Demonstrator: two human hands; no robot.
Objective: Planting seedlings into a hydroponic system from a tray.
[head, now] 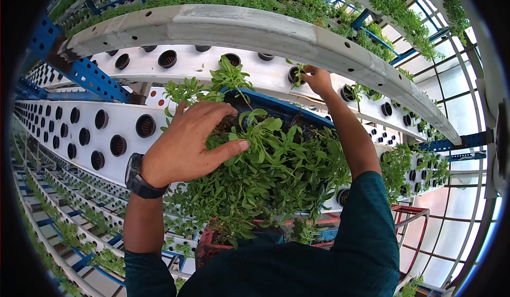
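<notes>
My left hand point(195, 141), with a black watch point(137, 177) on its wrist, hovers over the left part of a heap of leafy green plants point(267, 173). Its thumb and fingers are spread with nothing held between them. The heap fills a blue plastic crate point(279, 105) in front of me. Farther off to the right, my right hand point(316, 80) pinches a small green seedling point(298, 78) at a black net pot point(294, 75) in a white growing channel point(255, 70). Whether the seedling's roots sit inside the pot cannot be seen.
A thick white beam point(247, 24) crosses above the far channel. Blue perforated steel posts point(89, 74) stand at left. Another white channel point(131, 141) holds several black net pots. A red metal frame point(412, 213) is at lower right, and planted racks surround the area.
</notes>
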